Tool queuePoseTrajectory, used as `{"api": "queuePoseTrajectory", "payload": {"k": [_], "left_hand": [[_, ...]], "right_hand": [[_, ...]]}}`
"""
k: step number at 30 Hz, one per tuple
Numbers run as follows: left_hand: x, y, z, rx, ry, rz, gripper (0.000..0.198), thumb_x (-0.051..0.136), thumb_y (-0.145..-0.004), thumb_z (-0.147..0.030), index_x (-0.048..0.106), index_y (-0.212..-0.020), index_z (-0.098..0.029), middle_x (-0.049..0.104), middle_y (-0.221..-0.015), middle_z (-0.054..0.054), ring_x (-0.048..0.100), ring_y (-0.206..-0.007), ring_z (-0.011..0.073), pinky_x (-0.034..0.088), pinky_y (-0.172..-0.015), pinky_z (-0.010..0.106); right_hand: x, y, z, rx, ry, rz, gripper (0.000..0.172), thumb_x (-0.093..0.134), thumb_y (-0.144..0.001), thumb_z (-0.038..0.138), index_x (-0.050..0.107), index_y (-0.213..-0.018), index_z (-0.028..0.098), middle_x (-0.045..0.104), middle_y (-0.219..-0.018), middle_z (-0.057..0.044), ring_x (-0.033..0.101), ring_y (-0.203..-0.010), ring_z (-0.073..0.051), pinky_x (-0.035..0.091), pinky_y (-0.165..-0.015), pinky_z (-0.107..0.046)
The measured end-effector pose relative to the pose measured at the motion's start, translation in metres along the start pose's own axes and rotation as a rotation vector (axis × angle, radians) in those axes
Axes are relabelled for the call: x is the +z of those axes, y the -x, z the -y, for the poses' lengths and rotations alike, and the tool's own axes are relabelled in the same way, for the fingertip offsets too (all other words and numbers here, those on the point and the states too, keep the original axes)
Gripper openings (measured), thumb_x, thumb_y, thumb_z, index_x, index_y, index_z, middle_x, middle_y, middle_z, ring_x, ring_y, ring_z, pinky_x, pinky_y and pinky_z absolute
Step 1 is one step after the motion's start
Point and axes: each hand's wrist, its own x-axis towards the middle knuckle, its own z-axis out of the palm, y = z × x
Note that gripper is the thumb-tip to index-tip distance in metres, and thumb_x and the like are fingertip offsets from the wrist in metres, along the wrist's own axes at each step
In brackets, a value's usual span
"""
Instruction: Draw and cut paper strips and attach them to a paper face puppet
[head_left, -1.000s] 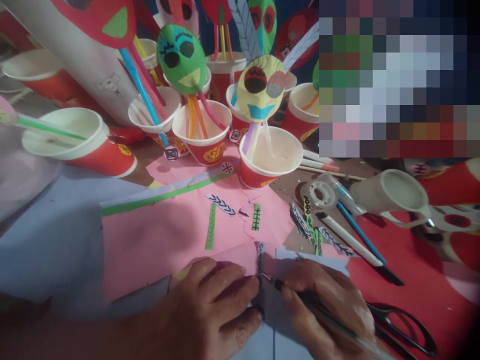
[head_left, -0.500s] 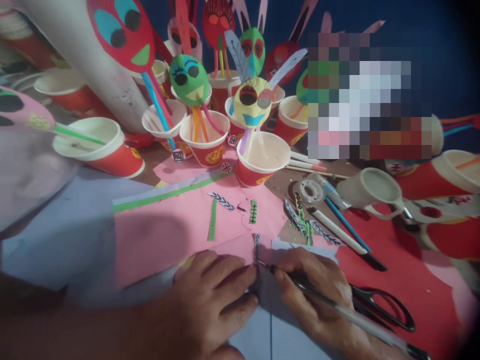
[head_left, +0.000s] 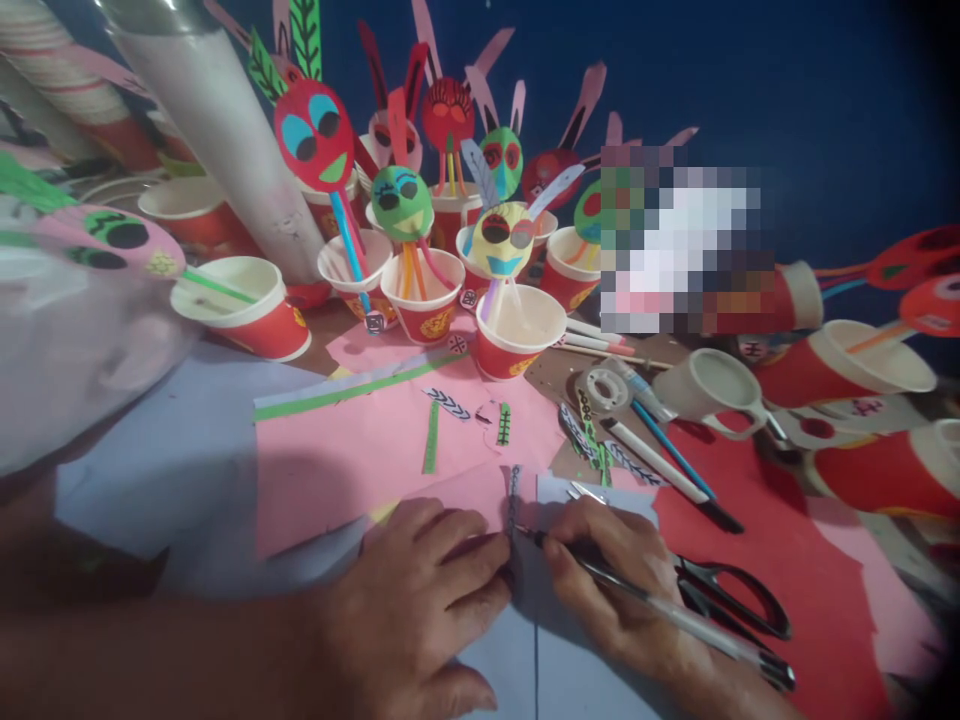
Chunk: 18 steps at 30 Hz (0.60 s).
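Observation:
My right hand (head_left: 626, 595) is closed round a clear pen (head_left: 675, 615), its tip touching a narrow strip of black pattern drawn on pale lilac paper (head_left: 525, 660). My left hand (head_left: 420, 610) lies on that paper just left of the strip, fingers curled and pressing it flat. Pink paper (head_left: 360, 460) lies just beyond both hands, with small patterned green and white strips (head_left: 450, 405) on it.
Black scissors (head_left: 739, 600) lie right of my right hand on red paper (head_left: 795, 570). Further back are pens (head_left: 667, 460), a tape roll (head_left: 606, 390), a white mug (head_left: 709, 385) and several red paper cups (head_left: 517, 335) holding painted spoon faces on straws. A big white tube (head_left: 225, 130) stands back left.
The view has tilted upward, showing more of the blue backdrop and the cups. Both hands stay on the paper, with the pen tip still at the patterned strip.

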Motion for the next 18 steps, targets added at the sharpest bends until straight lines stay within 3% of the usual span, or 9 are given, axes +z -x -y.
{"api": "queuePoseTrajectory", "payload": {"k": [18], "left_hand": [[-0.0015,-0.0014,0.0003,-0.028,-0.012,0.045,0.045,0.057,-0.079,-0.053,0.056,-0.111,-0.022,0.056,-0.121,0.003,0.045,-0.103,0.0244,0.027,-0.087,0.043]], "right_hand": [[-0.0011,-0.0048,0.0027,0.068,-0.021,0.013,0.013,0.051,-0.082,0.021,0.047,-0.07,0.02,0.045,-0.053,0.007,0.041,-0.044,-0.007,0.031,-0.045,-0.021]]}}
